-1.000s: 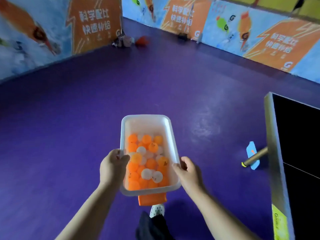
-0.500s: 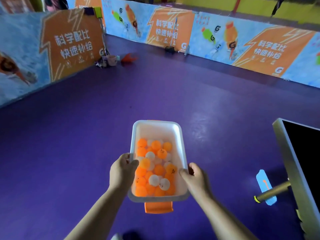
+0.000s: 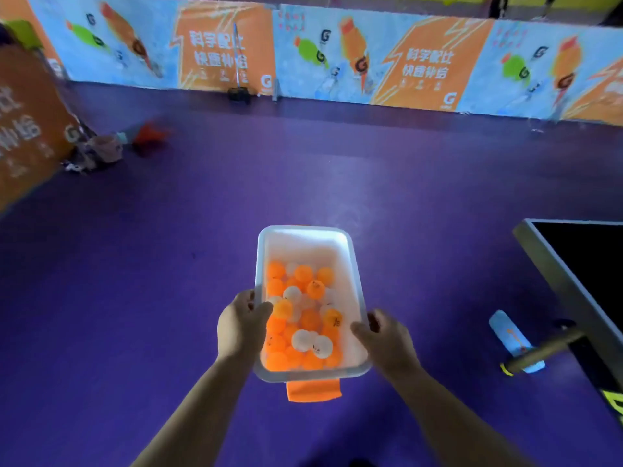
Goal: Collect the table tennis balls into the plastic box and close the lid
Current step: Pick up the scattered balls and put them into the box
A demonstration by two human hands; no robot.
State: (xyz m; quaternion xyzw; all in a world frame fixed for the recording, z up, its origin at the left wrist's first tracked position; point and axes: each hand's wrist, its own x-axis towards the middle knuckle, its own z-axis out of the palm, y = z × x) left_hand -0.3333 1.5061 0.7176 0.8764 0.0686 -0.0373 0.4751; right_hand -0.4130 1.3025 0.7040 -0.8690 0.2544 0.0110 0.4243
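I carry a translucent white plastic box (image 3: 305, 235) in front of me above the purple floor. Several orange and white table tennis balls (image 3: 303, 321) fill its near half. My left hand (image 3: 241, 323) grips the box's left rim, thumb over the edge. My right hand (image 3: 382, 337) grips the right rim. An orange piece (image 3: 313, 392), perhaps the lid, sticks out from under the box's near end. No lid covers the box.
A table tennis table's dark corner (image 3: 573, 264) stands at the right, with a leg bar (image 3: 539, 352) and a blue object (image 3: 509, 335) on the floor below it. Printed barrier boards (image 3: 337, 59) line the far side. Small objects (image 3: 108, 146) lie at the left corner.
The view has swung left and upward, so the barriers now fill the top. The box stays held between both hands, and the table corner has shifted toward the right edge.
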